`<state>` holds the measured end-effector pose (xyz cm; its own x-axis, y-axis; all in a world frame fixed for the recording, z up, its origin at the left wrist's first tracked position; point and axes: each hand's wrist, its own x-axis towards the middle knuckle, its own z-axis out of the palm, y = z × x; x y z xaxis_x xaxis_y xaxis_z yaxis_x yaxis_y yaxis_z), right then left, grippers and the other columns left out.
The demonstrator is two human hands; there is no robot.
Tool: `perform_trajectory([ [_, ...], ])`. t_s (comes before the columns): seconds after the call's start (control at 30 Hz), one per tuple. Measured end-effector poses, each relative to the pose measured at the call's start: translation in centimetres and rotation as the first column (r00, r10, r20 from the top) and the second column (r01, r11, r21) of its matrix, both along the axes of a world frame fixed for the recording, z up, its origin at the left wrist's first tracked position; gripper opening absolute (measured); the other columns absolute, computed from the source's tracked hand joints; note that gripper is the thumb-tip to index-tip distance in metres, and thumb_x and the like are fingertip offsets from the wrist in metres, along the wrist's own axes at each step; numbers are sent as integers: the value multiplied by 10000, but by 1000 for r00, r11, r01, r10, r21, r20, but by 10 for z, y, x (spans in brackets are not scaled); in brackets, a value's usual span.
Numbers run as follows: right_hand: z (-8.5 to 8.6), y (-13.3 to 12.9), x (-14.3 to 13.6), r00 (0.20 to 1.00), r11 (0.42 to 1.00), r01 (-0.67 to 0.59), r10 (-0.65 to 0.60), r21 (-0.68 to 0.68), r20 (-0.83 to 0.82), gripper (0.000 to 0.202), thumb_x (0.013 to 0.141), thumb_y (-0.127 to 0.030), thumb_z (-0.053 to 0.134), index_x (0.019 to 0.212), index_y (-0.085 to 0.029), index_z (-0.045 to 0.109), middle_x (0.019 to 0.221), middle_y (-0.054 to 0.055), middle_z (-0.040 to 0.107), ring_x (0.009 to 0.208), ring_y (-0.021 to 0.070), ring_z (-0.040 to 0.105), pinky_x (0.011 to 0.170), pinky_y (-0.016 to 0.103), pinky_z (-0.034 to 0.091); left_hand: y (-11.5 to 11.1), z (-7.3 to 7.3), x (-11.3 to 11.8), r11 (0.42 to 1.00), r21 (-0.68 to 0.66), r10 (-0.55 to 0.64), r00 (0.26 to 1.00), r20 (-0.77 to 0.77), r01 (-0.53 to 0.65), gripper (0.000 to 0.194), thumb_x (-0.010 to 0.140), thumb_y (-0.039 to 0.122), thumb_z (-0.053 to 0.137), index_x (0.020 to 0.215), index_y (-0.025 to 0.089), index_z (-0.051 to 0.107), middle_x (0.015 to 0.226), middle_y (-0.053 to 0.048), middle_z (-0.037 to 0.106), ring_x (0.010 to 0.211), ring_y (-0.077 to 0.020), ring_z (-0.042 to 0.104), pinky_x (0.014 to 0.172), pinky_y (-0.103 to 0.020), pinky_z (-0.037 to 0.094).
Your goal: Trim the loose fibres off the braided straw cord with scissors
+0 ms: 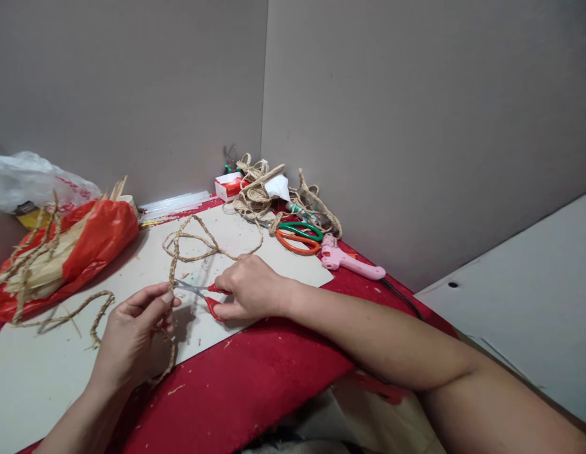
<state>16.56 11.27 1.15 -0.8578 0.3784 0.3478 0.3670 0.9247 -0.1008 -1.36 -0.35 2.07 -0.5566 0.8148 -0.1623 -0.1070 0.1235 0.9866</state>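
Left hand (138, 318) closed in a pinch on coarse, knobbly braided cord (172, 270); just beside that pinch, right hand (248, 287) firmly grips red-handled metal scissors (212, 306)

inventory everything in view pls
Braided straw ropes: several, tan, centre, left, back
Small metal scissors: one, red-handled, centre
Loop handles: two, green and orange, right
Plastic glue gun: one, pink, right
Straw-filled plastic bag: one, red, left
Translucent plastic bag: one, whitish, left
Slim sticks: several, clear, back
Small box: one, red and white, back
Flat board: one, cream, beneath scissors
Cloth: one, red, beneath board
Walls: two, grey, behind
Left hand: one, pinching rope
Right hand: one, holding scissors
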Motion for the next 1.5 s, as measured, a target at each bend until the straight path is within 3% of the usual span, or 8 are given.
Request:
perform_trajectory([
  [0.2, -1, -4, -5, 999, 1000, 12, -12, 2, 41, 386, 783, -497, 494, 728, -171, 692, 664, 56, 702, 593, 152, 593, 584, 289, 276, -1, -4, -1, 999, -6, -33, 999, 4, 33, 367, 564, 313, 831, 874, 153, 717, 652, -39, 695, 446, -94, 505, 435, -210, 397],
  [0.43, 1, -1, -4, 999, 1000, -18, 19, -13, 42, 294, 855, -349, 480, 710, -184, 677, 691, 24, 707, 580, 113, 568, 565, 273, 246, -2, -4, -3, 999, 22, -45, 999, -17, 45, 357, 578, 325, 824, 875, 152, 728, 679, -54, 706, 472, -99, 510, 457, -215, 403],
  [0.7, 0, -3, -4, 999, 1000, 19, -19, -14, 37, 371, 768, -504, 521, 731, -175, 687, 659, 44, 696, 592, 142, 580, 580, 273, 277, -1, 0, -2, 999, 14, -42, 999, -15, 43, 355, 572, 325, 831, 861, 148, 724, 668, -50, 704, 467, -93, 519, 466, -210, 409],
  [0.97, -3, 2, -3, 998, 999, -42, 42, 18, 40, 297, 850, -378, 501, 708, -187, 679, 657, 22, 696, 543, 106, 522, 561, 273, 216, -1, -2, -4, 999, 4, -38, 999, -33, 38, 350, 573, 325, 832, 858, 153, 724, 672, -42, 703, 471, -82, 516, 466, -193, 399],
  [1.13, -8, 4, -4, 994, 999, -49, 49, 3, -96, 315, 818, -412, 507, 653, -189, 656, 600, 7, 668, 517, 96, 489, 564, 270, 218, -1, -2, -5, 998, 32, -55, 998, 44, 54, 353, 573, 323, 827, 866, 155, 722, 649, -40, 688, 466, -94, 517, 460, -208, 405],
  [1.3, -8, 4, -3, 997, 999, -54, 54, 2, -55, 321, 790, -432, 529, 634, -178, 648, 574, 17, 644, 502, 96, 442, 561, 267, 204, 0, 0, -4, 997, 57, -67, 991, 120, 61, 323, 582, 280, 820, 863, 151, 725, 620, -26, 653, 457, -79, 461, 449, -210, 402],
  [1.4, -6, 8, -2, 989, 995, -63, 51, -81, -142, 284, 813, -334, 526, 608, -163, 624, 570, 1, 615, 507, 77, 397, 565, 259, 213, -1, 1, -2, 995, 66, -83, 984, 160, 73, 290, 593, 254, 811, 851, 155, 723, 613, -14, 632, 443, -63, 421, 424, -193, 364],
  [1.5, -4, 13, -2, 916, 917, -72, -95, -394, -389, 339, 807, -354, 546, 547, -139, 575, 513, -29, 519, 501, 53, 347, 543, 232, 233, -2, 3, 0, 994, 64, -104, 969, 223, 92, 281, 589, 240, 809, 841, 151, 723, 599, -14, 616, 422, -46, 374, 386, -168, 289],
])
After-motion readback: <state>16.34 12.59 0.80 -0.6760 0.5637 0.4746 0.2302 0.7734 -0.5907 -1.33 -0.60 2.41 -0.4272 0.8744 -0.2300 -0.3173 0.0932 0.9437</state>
